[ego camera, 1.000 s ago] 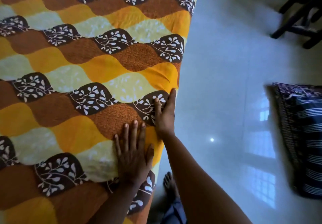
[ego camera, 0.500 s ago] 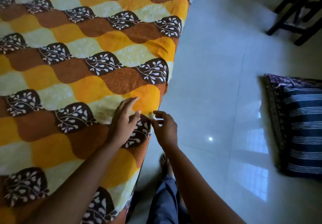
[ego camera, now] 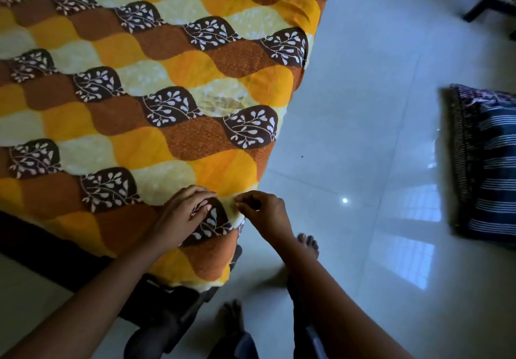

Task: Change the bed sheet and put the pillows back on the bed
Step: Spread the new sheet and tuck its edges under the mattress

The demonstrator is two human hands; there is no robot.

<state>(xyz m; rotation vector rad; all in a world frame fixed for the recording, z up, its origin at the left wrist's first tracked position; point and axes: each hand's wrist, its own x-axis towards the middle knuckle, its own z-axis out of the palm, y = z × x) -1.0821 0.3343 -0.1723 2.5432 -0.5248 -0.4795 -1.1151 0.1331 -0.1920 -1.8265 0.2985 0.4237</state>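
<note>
One bed sheet (ego camera: 145,84) is spread flat over the bed, reaching the bed's near corner and hanging over its right edge. It is thin printed cloth in scalloped rows of orange, rust brown, pale yellow and dark brown. The dark patches carry white leaf sprigs. A few shallow creases show near the far right edge.

The floor (ego camera: 363,124) to the right of the bed is glossy pale tile with window reflections.

One pillow (ego camera: 491,168) lies on the floor well apart from the bed, at the frame's right edge. It is dark blue with white stripes and has a finely patterned band on the side facing the bed.

Both hands are at the bed's near corner, close together but not touching. The left hand (ego camera: 185,210) rests on top of the sheet with its fingers curled into the cloth, and print shows between them. The right hand (ego camera: 264,210) is curled, with thumb and fingertips pinching the sheet's edge just off the mattress side.

Two bare feet (ego camera: 308,242) stand on the tile beside the corner.
</note>
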